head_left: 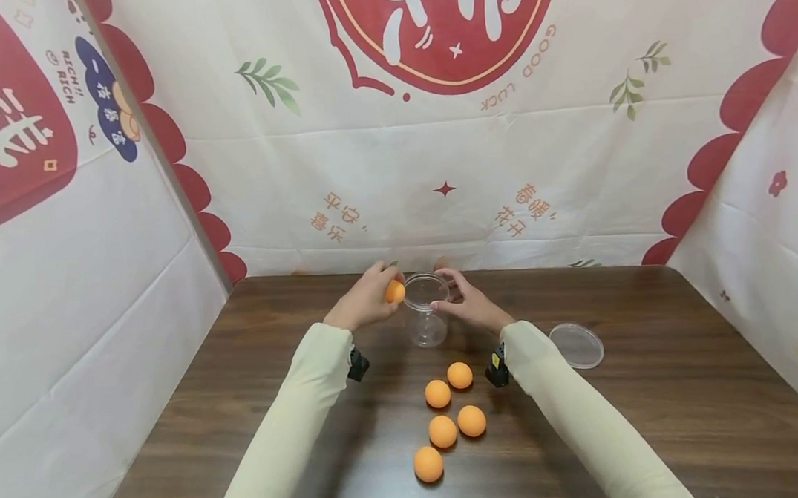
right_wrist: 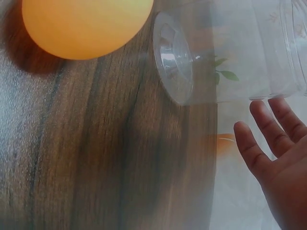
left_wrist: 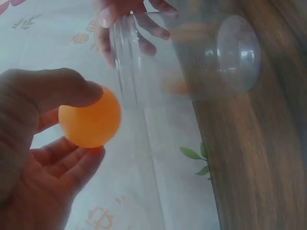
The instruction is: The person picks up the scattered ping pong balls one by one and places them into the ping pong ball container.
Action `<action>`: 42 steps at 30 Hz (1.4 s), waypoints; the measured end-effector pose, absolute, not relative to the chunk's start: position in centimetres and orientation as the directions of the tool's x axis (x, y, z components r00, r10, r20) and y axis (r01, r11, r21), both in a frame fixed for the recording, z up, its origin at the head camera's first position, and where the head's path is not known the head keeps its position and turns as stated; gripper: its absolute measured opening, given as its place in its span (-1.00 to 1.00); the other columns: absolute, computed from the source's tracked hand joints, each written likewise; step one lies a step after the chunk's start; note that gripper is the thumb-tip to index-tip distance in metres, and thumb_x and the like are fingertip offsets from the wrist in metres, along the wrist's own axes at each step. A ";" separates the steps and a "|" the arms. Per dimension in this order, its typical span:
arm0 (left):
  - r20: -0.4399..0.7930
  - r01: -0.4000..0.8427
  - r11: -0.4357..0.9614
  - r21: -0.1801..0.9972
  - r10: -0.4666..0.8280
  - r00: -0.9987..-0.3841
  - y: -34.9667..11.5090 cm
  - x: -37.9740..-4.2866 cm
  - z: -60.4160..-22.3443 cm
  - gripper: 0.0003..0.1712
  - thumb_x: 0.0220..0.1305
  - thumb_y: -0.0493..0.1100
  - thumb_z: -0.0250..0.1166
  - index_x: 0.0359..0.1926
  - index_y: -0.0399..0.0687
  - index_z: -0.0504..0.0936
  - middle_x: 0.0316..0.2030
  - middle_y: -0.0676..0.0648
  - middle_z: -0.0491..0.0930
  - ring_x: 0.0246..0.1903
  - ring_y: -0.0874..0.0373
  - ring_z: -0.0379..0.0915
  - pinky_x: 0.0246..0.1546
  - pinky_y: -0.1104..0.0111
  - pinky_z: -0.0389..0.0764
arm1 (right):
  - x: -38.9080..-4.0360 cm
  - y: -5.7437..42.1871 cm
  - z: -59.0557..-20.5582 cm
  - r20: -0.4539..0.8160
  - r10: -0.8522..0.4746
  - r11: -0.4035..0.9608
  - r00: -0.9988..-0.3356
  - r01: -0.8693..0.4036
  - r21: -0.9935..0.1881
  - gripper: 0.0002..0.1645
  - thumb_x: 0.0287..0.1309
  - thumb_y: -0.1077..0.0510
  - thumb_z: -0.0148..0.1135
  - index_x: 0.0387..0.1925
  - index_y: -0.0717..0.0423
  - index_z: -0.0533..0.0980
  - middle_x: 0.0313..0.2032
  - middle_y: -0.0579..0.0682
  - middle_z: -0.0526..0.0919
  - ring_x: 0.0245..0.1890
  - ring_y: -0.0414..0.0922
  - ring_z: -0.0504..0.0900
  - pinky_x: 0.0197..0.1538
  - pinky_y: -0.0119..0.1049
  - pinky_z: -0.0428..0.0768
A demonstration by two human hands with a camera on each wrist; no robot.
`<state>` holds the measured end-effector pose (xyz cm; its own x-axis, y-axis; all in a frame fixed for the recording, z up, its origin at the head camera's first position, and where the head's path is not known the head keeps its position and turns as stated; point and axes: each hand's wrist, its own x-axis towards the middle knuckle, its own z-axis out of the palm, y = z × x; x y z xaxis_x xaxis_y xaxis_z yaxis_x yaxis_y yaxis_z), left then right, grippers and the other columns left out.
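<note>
My left hand [head_left: 369, 295] pinches an orange ping-pong ball [left_wrist: 91, 117] between thumb and fingertips. The ball is beside the left edge of the mouth of a clear plastic jar [head_left: 428, 326], outside it. The jar stands upright on the table with its top uncovered. From the right, my right hand [head_left: 470, 302] holds the jar near its rim, thumb on the near side and fingers round the far side. In the right wrist view, fingertips [right_wrist: 259, 106] meet the jar wall just below the rim.
Several more orange ping-pong balls [head_left: 443, 431] lie loosely grouped on the brown wooden table [head_left: 246, 434], nearer than the jar. A clear round lid [head_left: 577, 346] lies flat beyond the right forearm. A printed white cloth [head_left: 395, 160] hangs behind the table's back edge.
</note>
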<state>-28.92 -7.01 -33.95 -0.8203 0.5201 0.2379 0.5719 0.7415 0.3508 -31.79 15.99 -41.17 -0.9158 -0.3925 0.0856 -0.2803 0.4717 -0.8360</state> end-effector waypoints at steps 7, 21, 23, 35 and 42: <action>0.300 0.584 0.740 0.334 0.504 -0.810 -5.5 -29.7 -33.8 -0.62 -0.03 -0.27 0.29 -0.11 -0.18 0.47 -0.21 -0.12 0.37 -0.27 0.11 0.34 -0.23 0.33 0.46 | -31.5 15.8 -41.1 0.086 -0.401 0.459 -0.912 -0.282 -0.842 -0.20 0.05 -0.11 0.20 0.25 -0.14 0.04 0.05 0.14 0.31 -0.06 0.01 0.40 -0.11 -0.11 0.45; 0.141 0.516 0.770 0.374 0.503 -0.853 -3.7 -31.0 -33.9 -0.62 0.02 -0.20 0.30 -0.09 -0.09 0.44 -0.14 -0.09 0.32 -0.30 0.14 0.31 -0.35 0.38 0.42 | -31.3 16.0 -40.8 0.073 -0.414 0.455 -0.907 -0.276 -0.847 -0.20 0.05 -0.14 0.19 0.25 -0.17 0.04 0.03 0.11 0.31 -0.05 0.02 0.39 -0.09 -0.09 0.44; 0.129 0.517 0.768 0.377 0.509 -0.851 -3.7 -31.1 -34.1 -0.61 0.02 -0.21 0.30 -0.08 -0.10 0.45 -0.13 -0.11 0.33 -0.29 0.13 0.31 -0.33 0.37 0.42 | -31.3 15.9 -40.8 0.081 -0.411 0.454 -0.908 -0.281 -0.846 -0.20 0.04 -0.13 0.19 0.25 -0.16 0.04 0.02 0.10 0.32 -0.07 0.01 0.40 -0.10 -0.10 0.45; 0.146 0.547 0.751 0.371 0.534 -0.833 -3.7 -31.1 -34.2 -0.54 0.03 -0.22 0.28 0.00 -0.17 0.44 -0.12 -0.12 0.35 -0.28 0.12 0.31 -0.33 0.34 0.42 | -31.4 16.0 -40.8 0.107 -0.417 0.466 -0.903 -0.313 -0.828 -0.19 0.08 -0.11 0.16 0.28 -0.07 0.02 0.03 0.09 0.31 -0.04 0.02 0.37 0.00 -0.04 0.39; 0.138 0.532 0.756 0.382 0.523 -0.841 -3.8 -31.2 -34.6 -0.56 0.02 -0.21 0.30 -0.02 -0.12 0.44 -0.13 -0.10 0.35 -0.28 0.13 0.31 -0.32 0.35 0.44 | -31.5 16.0 -41.0 0.103 -0.416 0.466 -0.904 -0.309 -0.829 -0.20 0.07 -0.11 0.17 0.27 -0.11 0.03 0.07 0.08 0.30 -0.02 0.02 0.37 0.02 -0.03 0.38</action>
<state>-31.23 -3.79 -34.56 -0.8412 0.5227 0.1381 0.5322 0.7557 0.3816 -31.48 15.99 -40.97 -0.9035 -0.4160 0.1031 -0.3091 0.4661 -0.8290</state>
